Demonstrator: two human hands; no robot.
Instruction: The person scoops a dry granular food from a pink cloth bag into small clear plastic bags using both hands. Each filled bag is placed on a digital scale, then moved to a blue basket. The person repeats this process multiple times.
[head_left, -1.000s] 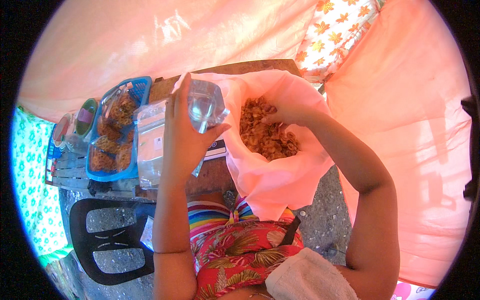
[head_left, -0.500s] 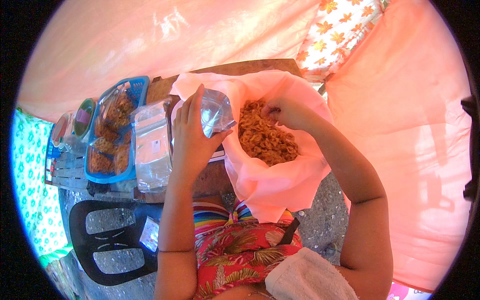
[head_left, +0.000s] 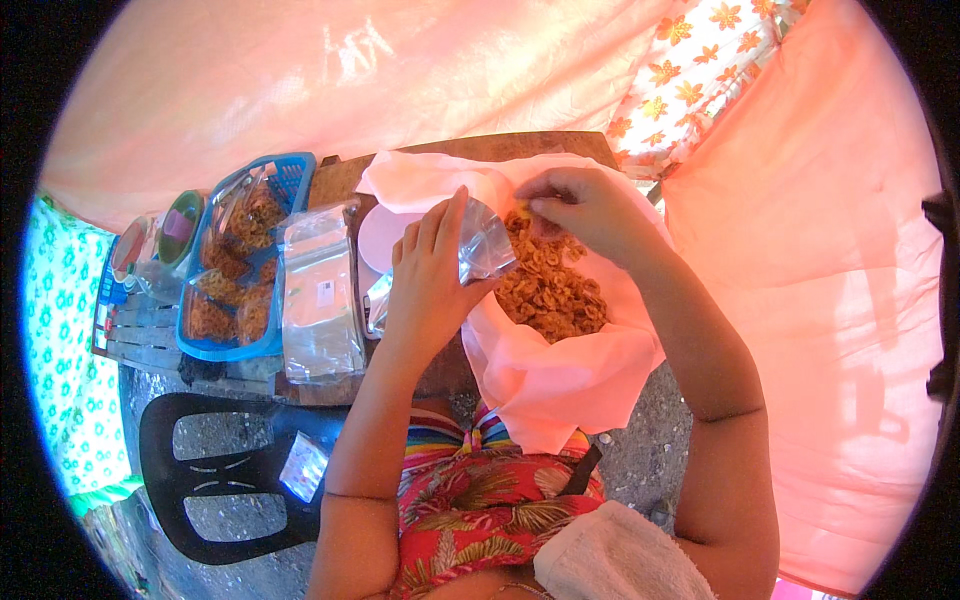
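Note:
My left hand (head_left: 428, 275) grips a clear plastic bag (head_left: 486, 242), its mouth turned toward the right. Close beside that mouth, my right hand (head_left: 580, 208) is closed in a pinch on some brown chips, only partly visible under the fingers. Below both hands lies a heap of thin, curled brown chips (head_left: 555, 300), in a wide container whose sides are hidden by a pale pink cloth (head_left: 530, 385). What the bag holds, if anything, cannot be made out.
Left of my left hand lie a stack of clear plastic bags (head_left: 322, 300) and a pink round plate (head_left: 380, 238). Farther left, a blue basket (head_left: 290, 185) holds several filled bags. A black chair (head_left: 160, 470) stands near left; pink sheeting (head_left: 800, 300) hangs at right.
My right hand has lifted from the heap and moved up and left toward the bag. My left hand has brought the bag rightward, nearer the chips.

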